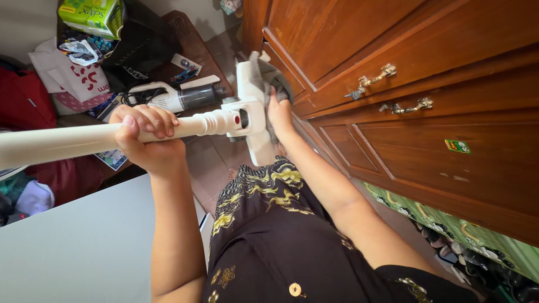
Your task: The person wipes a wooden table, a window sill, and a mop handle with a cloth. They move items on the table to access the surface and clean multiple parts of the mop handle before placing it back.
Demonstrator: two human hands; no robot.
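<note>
Gripping a long white mop pole (84,137) with the left hand (147,140), fingers curled tight around the shaft, knuckles upward, grip pressed closed on it. Pole running in from the left edge of the view toward the middle, ending in a ribbed white collar joined to a flat white mop head (247,106). Mop head standing nearly upright in front of the body, just beside the wooden wardrobe (426,67). Reaching forward with the right hand (279,115), pressing onto a grey cloth pad (269,76) at the far face of the mop head; fingers mostly hidden behind the head and pad, so cannot tell whether that grip is pinching the pad or lying flat on it. Both forearms stretching out over a dark dress (275,235) with a yellow print. Wearing a gold button low on the dress. Lying beyond the pole, a white handheld vacuum (171,96) with a dark canister, on a low wooden bench. Piling up at the far left: bags, a green box (92,15), a red bag (22,101). Showing at lower left, a pale blue surface (73,241). Hanging on the wardrobe doors, two brass handles (393,90), close together.
</note>
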